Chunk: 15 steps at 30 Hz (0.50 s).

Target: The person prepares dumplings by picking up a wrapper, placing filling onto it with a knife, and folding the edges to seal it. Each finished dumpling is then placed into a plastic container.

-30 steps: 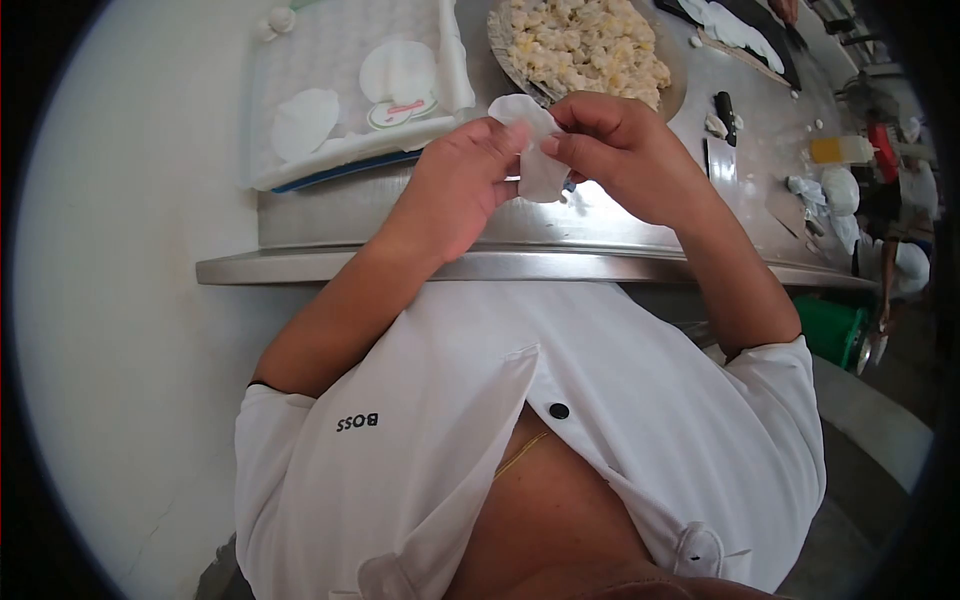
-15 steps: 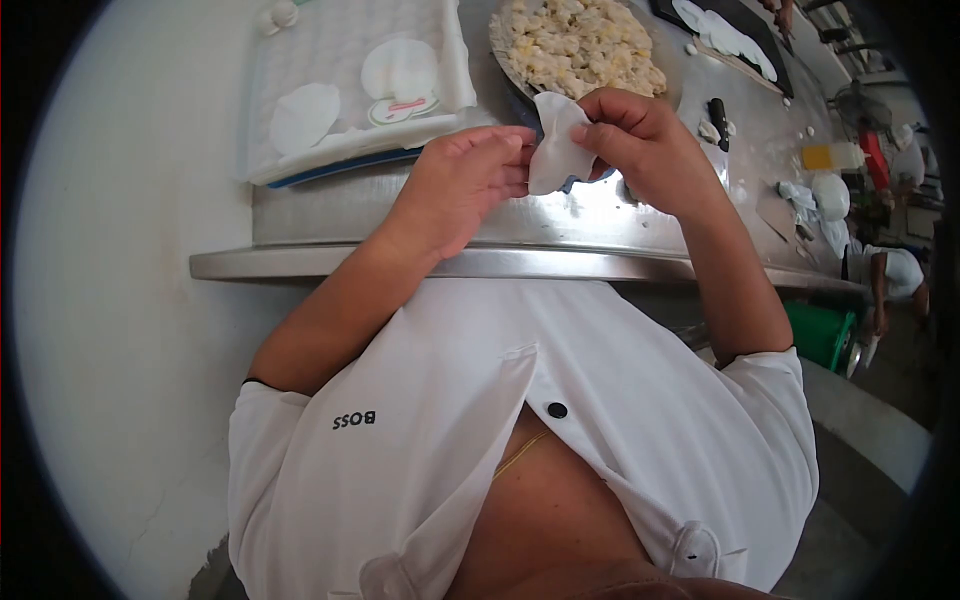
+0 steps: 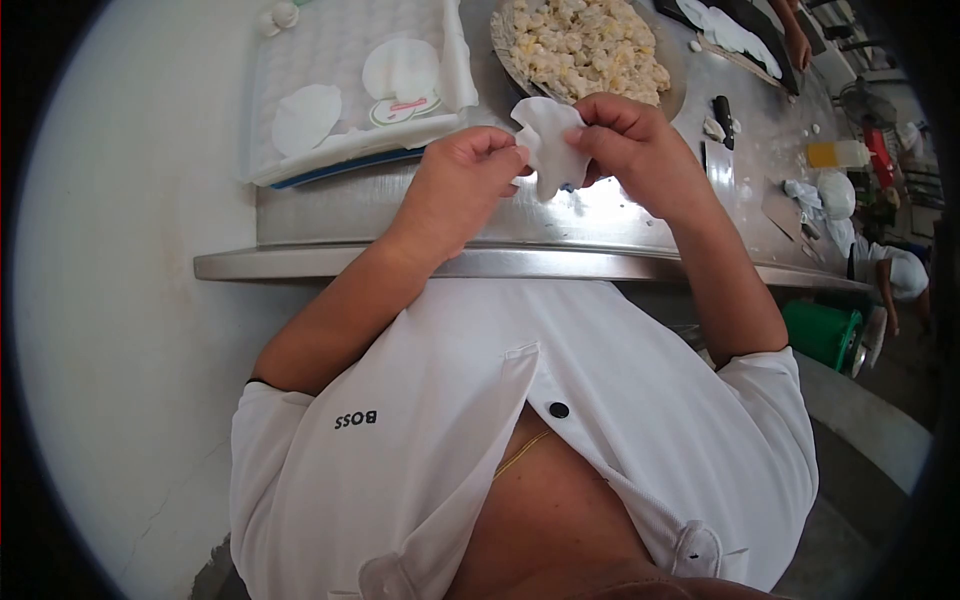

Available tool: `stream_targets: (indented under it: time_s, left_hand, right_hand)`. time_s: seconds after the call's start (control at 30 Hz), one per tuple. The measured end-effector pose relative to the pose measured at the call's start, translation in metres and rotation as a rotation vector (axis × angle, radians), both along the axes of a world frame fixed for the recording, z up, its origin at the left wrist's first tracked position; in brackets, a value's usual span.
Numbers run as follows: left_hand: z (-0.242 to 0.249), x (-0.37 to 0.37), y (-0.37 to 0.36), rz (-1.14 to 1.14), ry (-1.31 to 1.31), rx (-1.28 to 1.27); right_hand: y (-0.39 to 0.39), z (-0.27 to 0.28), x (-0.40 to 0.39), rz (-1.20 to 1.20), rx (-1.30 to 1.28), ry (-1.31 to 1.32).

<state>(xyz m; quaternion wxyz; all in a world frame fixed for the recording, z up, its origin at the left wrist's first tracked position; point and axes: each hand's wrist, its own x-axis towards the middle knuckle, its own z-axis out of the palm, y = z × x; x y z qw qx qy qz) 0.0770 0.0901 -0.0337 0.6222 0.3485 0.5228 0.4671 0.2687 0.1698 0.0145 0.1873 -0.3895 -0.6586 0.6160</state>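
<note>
Between my two hands hangs a thin white dough wrapper (image 3: 552, 150), its edge wavy. My left hand (image 3: 465, 180) pinches its left edge between thumb and fingers. At the opposite edge, my right hand (image 3: 630, 145) grips it with thumb and forefinger. Just beyond the wrapper, a large bowl (image 3: 513, 75) holds a chunky, pale yellow filling (image 3: 585, 48). To the left stands a tray lined with white sheeting (image 3: 345, 25), with round wrappers (image 3: 400, 68) lying on it.
A knife (image 3: 722, 125) lies right of the bowl on the steel table (image 3: 330, 215). Farther right stand a yellow-filled squeeze bottle (image 3: 838, 154) and a dark board (image 3: 765, 35) with white dough. Another person's hand (image 3: 798, 48) is at that board. A wall (image 3: 130, 250) borders the left.
My left fingers have closed onto the wrapper's left edge; they were loosely beside it before. The wrapper is now stretched flatter between both hands. The other person's hand reaches farther into view.
</note>
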Motion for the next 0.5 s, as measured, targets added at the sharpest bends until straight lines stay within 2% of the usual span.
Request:
stream_targets:
  time_s: [0.07,0.13,0.2,0.3,0.37,0.43,0.47,0.5]
  left_hand:
    - [0.0,-0.003,0.001,0.021,0.029,-0.042]
    - [0.0,-0.006,0.001,0.062,-0.119,-0.089]
    - [-0.002,-0.006,0.001,0.074,-0.148,-0.107]
    - [-0.001,-0.005,0.001,0.108,-0.156,-0.146]
    - [-0.001,-0.006,0.002,0.131,-0.134,-0.163]
    - [-0.003,-0.009,0.003,-0.007,-0.363,-0.285]
    - [-0.004,-0.009,0.003,-0.008,-0.359,-0.285]
    - [-0.004,-0.008,0.003,0.035,-0.499,-0.321]
  right_hand:
    - [-0.002,0.012,0.0,-0.156,-0.157,-0.048]
    - [0.006,-0.002,0.009,-0.17,-0.204,0.015]
    - [0.011,-0.01,0.013,-0.183,-0.251,0.077]
    - [0.011,-0.009,0.014,-0.158,-0.145,0.015]
    - [0.006,-0.002,0.006,-0.134,0.054,-0.136]
    - [-0.005,-0.01,-0.004,-0.072,0.151,-0.122]
    - [-0.011,-0.013,-0.009,-0.009,0.249,-0.107]
    - [-0.018,-0.011,-0.014,0.119,0.378,-0.077]
